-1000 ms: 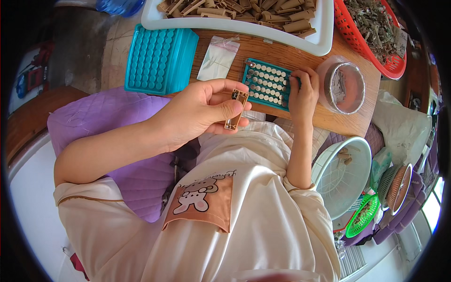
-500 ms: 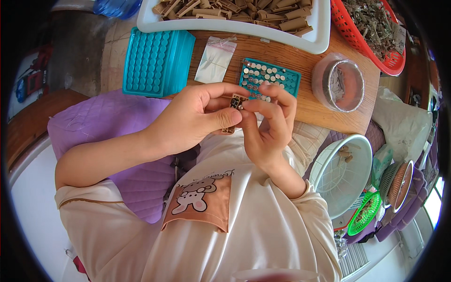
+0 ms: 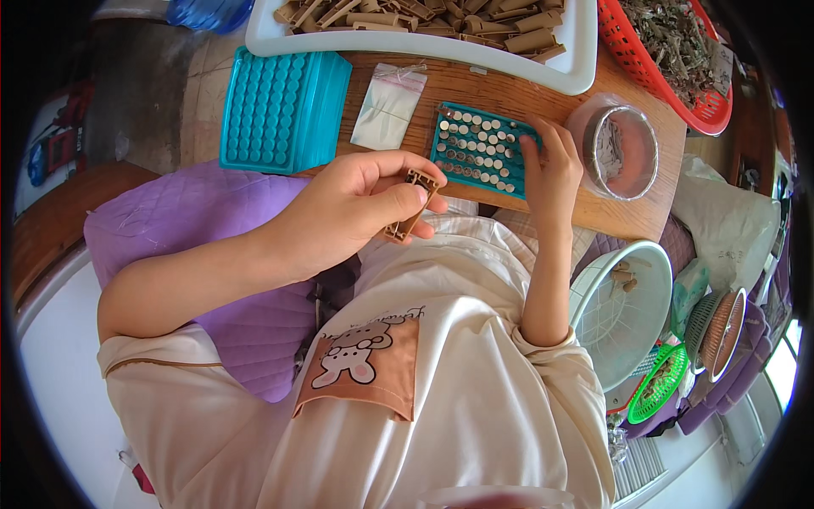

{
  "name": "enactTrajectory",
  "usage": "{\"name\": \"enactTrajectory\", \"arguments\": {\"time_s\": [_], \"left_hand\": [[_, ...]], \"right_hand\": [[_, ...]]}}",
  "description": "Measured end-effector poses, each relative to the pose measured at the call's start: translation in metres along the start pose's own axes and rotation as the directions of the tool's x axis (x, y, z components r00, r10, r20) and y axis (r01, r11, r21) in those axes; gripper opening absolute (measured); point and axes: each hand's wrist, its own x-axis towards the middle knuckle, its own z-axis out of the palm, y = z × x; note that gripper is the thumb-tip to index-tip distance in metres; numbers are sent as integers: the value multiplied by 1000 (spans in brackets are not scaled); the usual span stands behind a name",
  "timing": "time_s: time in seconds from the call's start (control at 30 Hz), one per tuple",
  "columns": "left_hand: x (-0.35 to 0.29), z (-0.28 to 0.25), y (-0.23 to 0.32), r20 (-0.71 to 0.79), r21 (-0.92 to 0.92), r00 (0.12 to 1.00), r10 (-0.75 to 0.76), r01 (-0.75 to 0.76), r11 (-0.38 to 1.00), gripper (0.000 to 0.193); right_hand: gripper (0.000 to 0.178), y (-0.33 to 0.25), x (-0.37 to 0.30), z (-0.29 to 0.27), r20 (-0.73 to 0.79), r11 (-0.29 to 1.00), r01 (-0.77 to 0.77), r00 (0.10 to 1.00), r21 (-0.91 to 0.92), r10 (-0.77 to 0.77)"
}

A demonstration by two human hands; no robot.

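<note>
Beyond the person's left hand (image 3: 377, 191) and right hand (image 3: 555, 165) extends a wooden table (image 3: 627, 214), its near edge crossing under the right forearm. Behind the left forearm spreads a purple quilted cloth (image 3: 170, 212). Farthest ahead of both hands stands a broad white tub (image 3: 580, 42), heaped with brown moulded pieces (image 3: 530, 42). To the right of the right forearm, below table level, sits a pale green basket (image 3: 619, 331); beyond the right hand, farther right, a red perforated basket (image 3: 627, 42) holds greyish, tangled material. Ahead of the left forearm rises a stack of teal trays (image 3: 320, 110). Just right of the right hand stands a clear round container (image 3: 583, 140), whose pale contents I cannot make out from where I stand. Between the hands, slightly ahead, lies a small teal tray (image 3: 519, 176). Ahead of the left hand lies a flat plastic bag (image 3: 388, 110).

Left hand: closed about one brown piece (image 3: 409, 217), gripped between thumb and fingers, hollow side showing, near the tray's left end. Right hand: fingers bent over the tray's right end; whether they pinch anything I cannot tell. Smallest, beside the right fingertips: round silvery discs (image 3: 482, 136), set in rows across the tray.
</note>
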Motion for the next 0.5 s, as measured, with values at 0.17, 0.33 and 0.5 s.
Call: {"name": "enactTrajectory", "arguments": {"time_s": [0.17,0.33,0.5], "left_hand": [[1,-1,2,-35,-1,999,4,-4,1000,27],[1,-1,3,-66,-54,997,-40,36,998,27],[1,-1,3,-53,-50,996,-69,66,997,29]], "right_hand": [[56,-2,0,0,202,981,187,964,-58,-172],[87,-5,-12,1,446,940,211,892,-269,-73],[89,4,-15,5,421,953,229,898,-197,-128]]}}
